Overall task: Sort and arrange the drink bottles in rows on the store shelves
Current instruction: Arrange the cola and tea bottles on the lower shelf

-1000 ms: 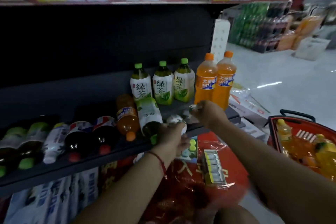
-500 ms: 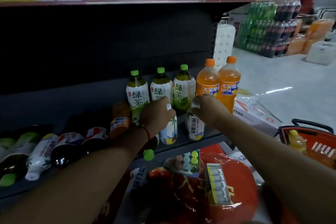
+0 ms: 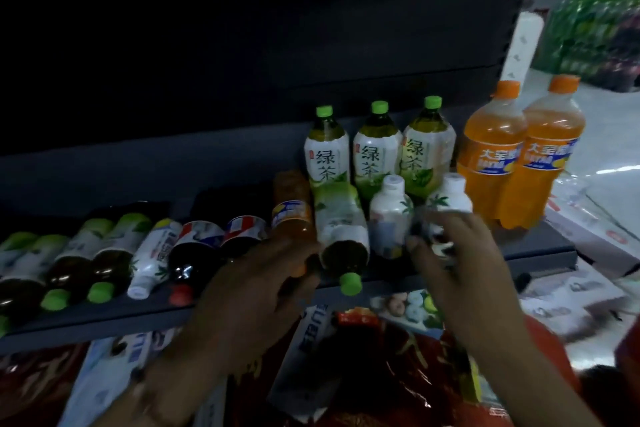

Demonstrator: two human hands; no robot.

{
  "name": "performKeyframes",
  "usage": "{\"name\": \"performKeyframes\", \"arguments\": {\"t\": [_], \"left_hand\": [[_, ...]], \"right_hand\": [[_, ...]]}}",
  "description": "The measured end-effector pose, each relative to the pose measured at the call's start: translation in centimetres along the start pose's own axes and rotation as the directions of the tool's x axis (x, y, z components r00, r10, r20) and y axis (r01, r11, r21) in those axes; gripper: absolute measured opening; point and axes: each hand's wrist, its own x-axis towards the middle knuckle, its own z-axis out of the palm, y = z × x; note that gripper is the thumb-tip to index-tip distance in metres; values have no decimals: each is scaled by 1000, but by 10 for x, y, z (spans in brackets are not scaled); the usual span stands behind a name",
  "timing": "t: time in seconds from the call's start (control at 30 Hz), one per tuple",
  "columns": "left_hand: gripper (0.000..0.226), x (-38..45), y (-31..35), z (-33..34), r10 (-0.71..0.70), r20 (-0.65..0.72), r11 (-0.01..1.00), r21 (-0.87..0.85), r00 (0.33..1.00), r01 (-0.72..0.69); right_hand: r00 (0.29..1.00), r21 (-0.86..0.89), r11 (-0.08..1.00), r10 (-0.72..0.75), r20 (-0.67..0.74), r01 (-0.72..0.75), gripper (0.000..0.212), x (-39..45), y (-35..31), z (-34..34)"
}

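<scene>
Two white bottles (image 3: 391, 215) stand upright at the shelf (image 3: 540, 250) front in the head view, just ahead of three upright green tea bottles (image 3: 377, 149) and left of two orange soda bottles (image 3: 523, 156). Judging from this, the step in hand is standing up the lying bottles; it goes best taken one at a time, gripped around the body and set beside its own kind. The left hand (image 3: 252, 291) reaches toward the lying orange bottle (image 3: 291, 215) and the lying green tea bottle (image 3: 341, 232); blur hides whether its grip is clenched on either. The right hand (image 3: 460, 274) hovers with loose, released fingers just in front of the right white bottle, apparently not grasping it.
</scene>
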Motion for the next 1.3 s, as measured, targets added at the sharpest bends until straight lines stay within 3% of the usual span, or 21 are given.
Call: {"name": "performKeyframes", "arguments": {"t": [0.13, 0.27, 0.47, 0.6, 0.8, 0.97, 1.13, 1.3], "left_hand": [[38, -45, -38, 17, 74, -121, 994, 85, 990, -64], [44, -39, -56, 36, 50, -85, 996, 84, 995, -43], [55, -13, -61, 73, -57, -52, 968, 241, 997, 68], [45, 2, -58, 85, -72, -81, 938, 334, 994, 95], [54, 8, -63, 90, -72, -122, 953, 283, 990, 105], [60, 8, -69, 88, -30, -162, 975, 214, 986, 65], [66, -2, -65, 84, -25, -135, 987, 153, 991, 46], [65, -20, -46, 63, -84, -174, 996, 26, 981, 90]], "right_hand": [[983, 98, 995, 1, 184, -20, 35, -44, -20, 48], [951, 34, 998, 40, 306, -53, 55, -51, -18, 76], [974, 37, 988, 140, 181, -149, 33, -46, -18, 98], [975, 27, 982, 184, 129, -189, 30, -38, -21, 107], [971, 31, 973, 224, 89, -228, 42, -32, -24, 93], [989, -22, 989, 144, 36, -144, 37, 0, -65, 56], [990, -125, 990, 76, 118, -61, 21, 66, -90, 40], [982, -285, 959, 63, 178, -9, 28, 127, -81, 57]]}}
